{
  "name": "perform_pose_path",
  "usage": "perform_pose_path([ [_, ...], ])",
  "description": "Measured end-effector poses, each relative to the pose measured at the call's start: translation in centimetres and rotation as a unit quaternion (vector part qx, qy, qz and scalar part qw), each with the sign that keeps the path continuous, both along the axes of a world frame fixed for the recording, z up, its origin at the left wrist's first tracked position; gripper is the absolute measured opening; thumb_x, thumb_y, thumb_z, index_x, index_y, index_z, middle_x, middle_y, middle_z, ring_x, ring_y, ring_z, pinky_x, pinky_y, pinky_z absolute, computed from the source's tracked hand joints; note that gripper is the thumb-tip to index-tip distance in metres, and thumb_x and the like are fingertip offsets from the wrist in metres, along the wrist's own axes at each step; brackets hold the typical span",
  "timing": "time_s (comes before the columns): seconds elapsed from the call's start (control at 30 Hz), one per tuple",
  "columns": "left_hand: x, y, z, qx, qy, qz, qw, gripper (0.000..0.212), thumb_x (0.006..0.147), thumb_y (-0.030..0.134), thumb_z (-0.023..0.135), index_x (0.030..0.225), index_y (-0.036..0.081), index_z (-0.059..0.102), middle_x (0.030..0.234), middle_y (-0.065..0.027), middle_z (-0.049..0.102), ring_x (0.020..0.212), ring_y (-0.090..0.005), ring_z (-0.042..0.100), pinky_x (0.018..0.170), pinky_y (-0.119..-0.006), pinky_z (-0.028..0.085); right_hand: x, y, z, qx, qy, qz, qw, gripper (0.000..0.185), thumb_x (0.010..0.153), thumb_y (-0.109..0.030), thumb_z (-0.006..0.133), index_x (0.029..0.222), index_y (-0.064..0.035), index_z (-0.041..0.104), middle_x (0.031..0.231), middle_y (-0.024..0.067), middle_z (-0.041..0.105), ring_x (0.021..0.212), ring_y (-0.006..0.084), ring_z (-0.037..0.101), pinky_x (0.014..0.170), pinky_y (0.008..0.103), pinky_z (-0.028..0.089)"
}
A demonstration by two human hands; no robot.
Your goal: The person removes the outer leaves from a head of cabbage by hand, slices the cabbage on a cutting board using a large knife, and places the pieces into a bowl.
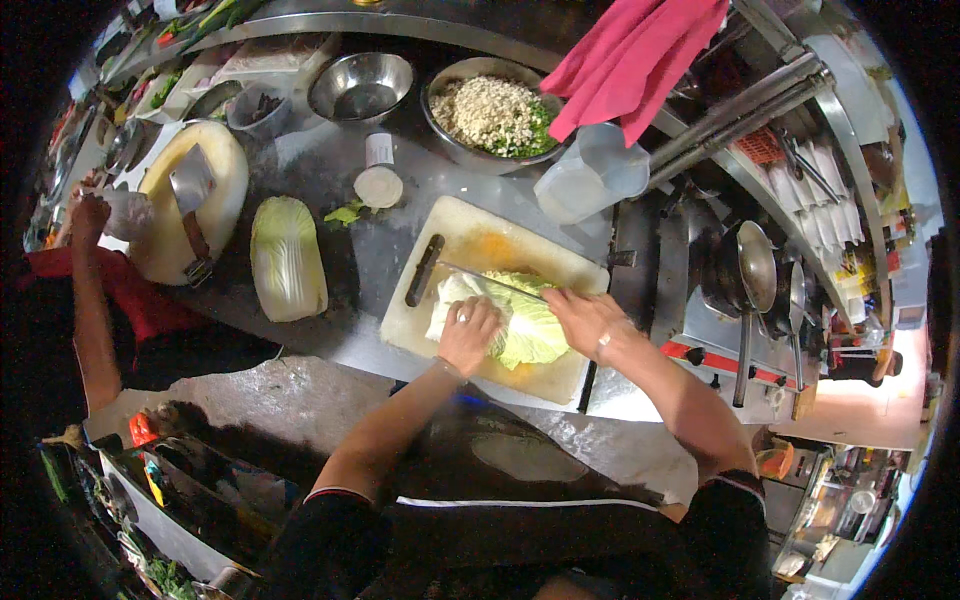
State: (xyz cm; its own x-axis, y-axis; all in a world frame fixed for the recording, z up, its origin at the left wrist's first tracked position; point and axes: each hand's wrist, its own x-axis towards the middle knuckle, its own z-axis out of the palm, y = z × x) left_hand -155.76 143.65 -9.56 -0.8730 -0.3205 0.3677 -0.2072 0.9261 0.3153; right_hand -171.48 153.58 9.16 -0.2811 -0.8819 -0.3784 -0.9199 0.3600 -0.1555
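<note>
A pale green napa cabbage piece lies on a stained white cutting board in front of me. My left hand presses on its white stem end with curled fingers. In my right hand is the handle of a knife. The blade runs leftward along the far side of the cabbage, its tip near the board's handle slot. Whether the edge has entered the leaves cannot be made out. Another napa cabbage rests on the steel counter, left of the board.
Behind the board stand a steel bowl of chopped food, another steel bowl and a plastic container. A pink cloth hangs above. A cleaver lies on a round board, near another person's hand. Pans stand right.
</note>
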Motion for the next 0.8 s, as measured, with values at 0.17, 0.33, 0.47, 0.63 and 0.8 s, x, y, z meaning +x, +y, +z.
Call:
perform_pose_path([
  [0.17,0.2,0.4,-1.8,0.002,0.03,0.01,0.999,0.028,0.08,0.02,0.056,0.105,0.009,0.054,0.112,-0.0078,0.05,0.107,-0.0256,0.047,0.093,-0.044,0.036,0.5,-2.8,-1.1,0.042,0.031,0.153,0.987,0.032,0.083,-0.008,0.04,0.115,-0.0069,0.042,0.099,0.0203,0.059,0.084,0.0356,0.061,0.072,0.0435,0.049],
  [0.33,0.4,0.5,-1.4,0.038,0.043,0.013,0.998,0.028,0.078,0.015,0.05,0.105,0.011,0.054,0.114,-0.0074,0.05,0.106,-0.0237,0.05,0.098,-0.046,0.033,0.8,-2.8,-1.9,0.07,0.058,0.192,0.977,0.042,0.079,-0.006,0.046,0.12,-0.0046,0.042,0.099,0.0189,0.059,0.074,0.0352,0.062,0.066,0.0444,0.049],
  [0.47,0.1,0.9,-2.5,0.032,0.045,0.024,0.998,0.026,0.079,0.017,0.052,0.104,0.012,0.055,0.113,-0.0072,0.051,0.105,-0.0249,0.051,0.096,-0.044,0.035,0.8,-3.1,-3.2,0.065,0.035,0.177,0.981,0.038,0.08,-0.004,0.044,0.118,-0.0017,0.041,0.101,0.0206,0.058,0.078,0.0354,0.062,0.069,0.043,0.049],
  [0.63,-0.4,0.8,-2.8,-0.038,0.019,0.025,0.999,0.022,0.079,0.021,0.053,0.1,0.014,0.058,0.113,-0.0049,0.053,0.108,-0.0266,0.05,0.095,-0.046,0.034,-0.3,-4.5,-2.8,0.093,0.006,0.155,0.984,0.03,0.08,-0.007,0.051,0.109,-0.0004,0.046,0.093,0.0231,0.061,0.086,0.0328,0.063,0.073,0.0397,0.051],
  [0.8,-0.5,0.9,-2.8,-0.017,0.044,0.053,0.997,0.022,0.081,0.025,0.058,0.099,0.013,0.059,0.11,-0.0056,0.054,0.106,-0.0252,0.05,0.092,-0.043,0.035,-2.5,-1.5,0.4,0.2,-0.007,0.16,0.967,0.036,0.081,-0.004,0.046,0.117,0.0006,0.042,0.091,0.0236,0.062,0.089,0.0343,0.062,0.076,0.0426,0.048],
])
